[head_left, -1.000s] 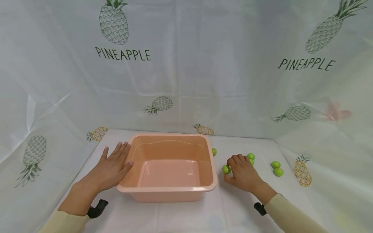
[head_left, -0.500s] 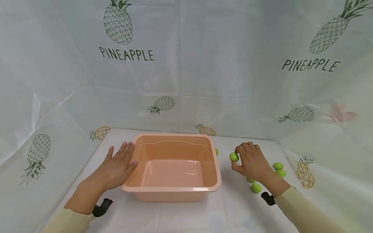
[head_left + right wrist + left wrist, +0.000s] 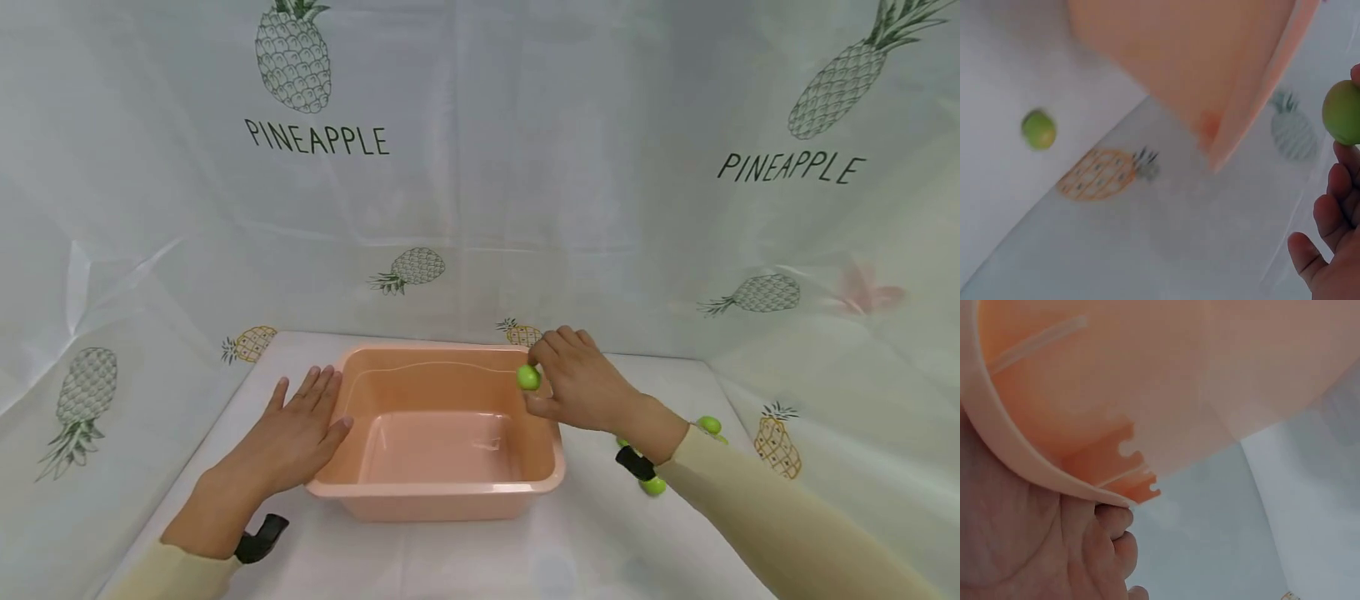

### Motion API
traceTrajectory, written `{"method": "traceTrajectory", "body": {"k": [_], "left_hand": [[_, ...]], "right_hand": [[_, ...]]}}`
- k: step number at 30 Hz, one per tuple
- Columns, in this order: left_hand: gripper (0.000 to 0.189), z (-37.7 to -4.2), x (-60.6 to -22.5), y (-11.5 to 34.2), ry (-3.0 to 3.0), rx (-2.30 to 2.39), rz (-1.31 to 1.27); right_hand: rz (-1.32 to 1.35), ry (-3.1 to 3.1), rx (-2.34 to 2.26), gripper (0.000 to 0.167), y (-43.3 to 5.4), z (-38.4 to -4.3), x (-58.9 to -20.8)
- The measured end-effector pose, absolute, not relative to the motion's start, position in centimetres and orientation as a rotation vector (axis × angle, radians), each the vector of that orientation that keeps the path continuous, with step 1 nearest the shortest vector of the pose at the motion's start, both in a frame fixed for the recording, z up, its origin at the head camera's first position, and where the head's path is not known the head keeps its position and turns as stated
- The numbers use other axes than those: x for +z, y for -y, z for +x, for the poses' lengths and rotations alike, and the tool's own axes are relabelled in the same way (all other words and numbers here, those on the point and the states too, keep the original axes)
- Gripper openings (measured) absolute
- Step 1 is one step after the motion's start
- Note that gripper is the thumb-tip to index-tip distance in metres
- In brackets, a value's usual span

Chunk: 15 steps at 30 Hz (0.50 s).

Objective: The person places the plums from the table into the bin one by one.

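A peach-coloured plastic basin (image 3: pixel 442 489) stands on the white-covered table, and no fruit shows inside it. My left hand (image 3: pixel 296 433) rests with straight fingers on its left rim; the left wrist view shows the palm against the rim (image 3: pixel 1019 459). Over the basin's back right corner, my right hand (image 3: pixel 581 383) pinches a small round green fruit (image 3: pixel 528 377) between thumb and fingertips. In the right wrist view this fruit (image 3: pixel 1342 112) sits at the right edge, partly cut off. More green fruits (image 3: pixel 652 486) lie right of the basin, partly hidden by the right forearm.
Farther right lie other green fruits (image 3: pixel 708 425). One loose fruit (image 3: pixel 1039 130) shows on the table beside the basin in the right wrist view. A white sheet (image 3: pixel 570 208) printed with pineapples hangs behind and along the sides.
My right hand has picked the green fruit up from the table and carried it left and up to the basin's right rim. My left hand has stayed on the left rim.
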<state>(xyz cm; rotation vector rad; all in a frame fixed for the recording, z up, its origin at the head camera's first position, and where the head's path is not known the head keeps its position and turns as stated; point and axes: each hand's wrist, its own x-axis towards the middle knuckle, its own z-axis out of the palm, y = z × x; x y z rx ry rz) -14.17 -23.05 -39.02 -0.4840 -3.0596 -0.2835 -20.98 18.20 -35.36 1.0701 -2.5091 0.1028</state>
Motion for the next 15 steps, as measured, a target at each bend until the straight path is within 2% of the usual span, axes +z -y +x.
{"method": "traceTrajectory", "body": {"k": [7,15], "left_hand": [[0.079,-14.0,-39.3,23.2,3.051,-0.311,-0.506],[0.08,-14.1,-39.3,23.2,3.051,-0.346,-0.505]], "right_hand": [[1.318,2.464,0.037,0.029,-13.2,-20.9,-36.5],[1.377,2.345,-0.082,0.025,-11.1,-21.2,-38.4]]}}
